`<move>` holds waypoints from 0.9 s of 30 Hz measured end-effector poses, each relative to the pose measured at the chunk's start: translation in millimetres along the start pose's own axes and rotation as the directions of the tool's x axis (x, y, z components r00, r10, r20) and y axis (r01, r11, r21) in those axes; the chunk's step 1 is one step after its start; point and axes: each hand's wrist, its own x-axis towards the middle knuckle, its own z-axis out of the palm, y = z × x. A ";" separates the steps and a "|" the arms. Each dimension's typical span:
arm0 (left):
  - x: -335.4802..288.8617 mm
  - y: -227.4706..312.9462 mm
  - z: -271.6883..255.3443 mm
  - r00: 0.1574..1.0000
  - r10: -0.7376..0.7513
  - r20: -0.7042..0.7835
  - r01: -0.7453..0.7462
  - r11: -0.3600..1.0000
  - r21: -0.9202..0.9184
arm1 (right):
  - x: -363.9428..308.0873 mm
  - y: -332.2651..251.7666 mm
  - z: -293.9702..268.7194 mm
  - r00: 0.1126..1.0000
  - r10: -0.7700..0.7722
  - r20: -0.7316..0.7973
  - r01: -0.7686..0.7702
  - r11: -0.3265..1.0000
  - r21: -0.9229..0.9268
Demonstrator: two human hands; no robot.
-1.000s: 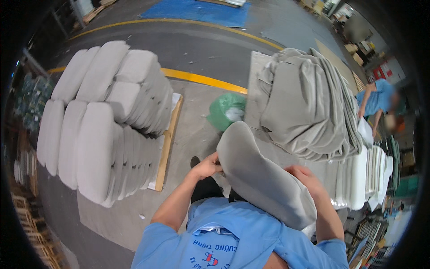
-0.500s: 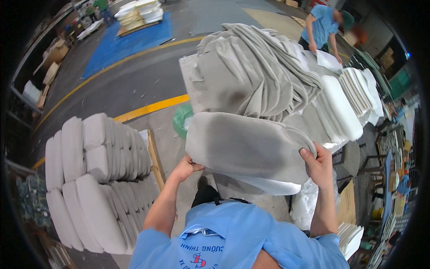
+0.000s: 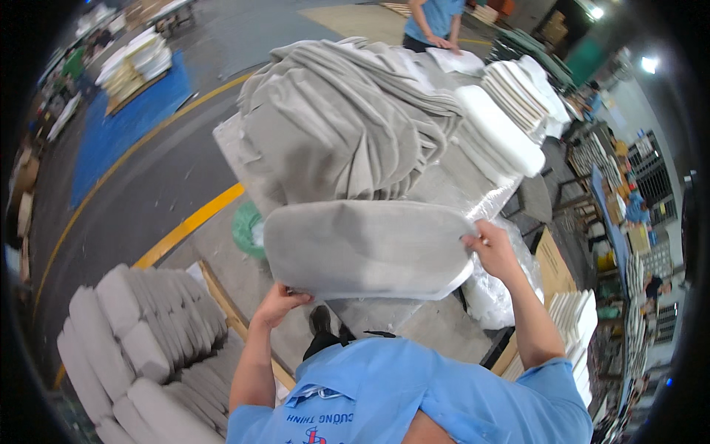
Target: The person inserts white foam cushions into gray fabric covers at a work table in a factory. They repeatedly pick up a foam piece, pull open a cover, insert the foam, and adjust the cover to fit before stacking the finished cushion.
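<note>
**Grey cushion held flat between two hands**

Because the grey cushion [image 3: 366, 248] is lifted broadside in front of the chest, it hides most of what lies under it: the near edge of the counter [image 3: 458, 196] and the lower part of the heap of grey covers [image 3: 333, 126] piled there. The counter seems wrapped in clear plastic, though its true outline is hard to make out. The left hand [image 3: 279, 302] is partly tucked under the cushion's lower left corner, so only the knuckles and wrist show; its fingers are curled up around the corner, gripping it from below. The right hand [image 3: 492, 248] is raised higher, at the cushion's right end, with its fingers closed on the edge and the thumb side turned toward the camera. Both forearms rise from the blue shirt [image 3: 414, 399] at the lower edge, the left nearly upright, the right angled up and inward. The cushion sits level, just in front of the heap of covers.

To the lower left, a stack of stuffed grey cushions [image 3: 140, 348] on a wooden pallet [image 3: 233, 314] is cut off by the dark rim of the lens. White foam slabs [image 3: 510, 111] lie on the counter's far right. Another person [image 3: 433, 22], cut off at the top edge, stands beyond the counter. A green bag [image 3: 248, 229] peeks out behind the cushion's left end.
</note>
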 end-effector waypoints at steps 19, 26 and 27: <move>12.3 -37.2 -31.3 0.975 0.217 -0.045 -0.114 0.665 0.738 | -96.2 1.1 29.9 0.928 0.314 -0.199 -0.189 0.861 0.472; 28.7 -14.2 -44.6 0.999 0.038 -0.028 0.012 0.385 0.923 | -129.7 5.5 49.6 0.898 0.315 -0.308 -0.119 0.847 0.519; 31.7 -3.0 -48.8 1.000 0.000 -0.023 0.022 0.315 0.949 | -132.9 3.8 52.0 0.891 0.314 -0.327 -0.109 0.848 0.518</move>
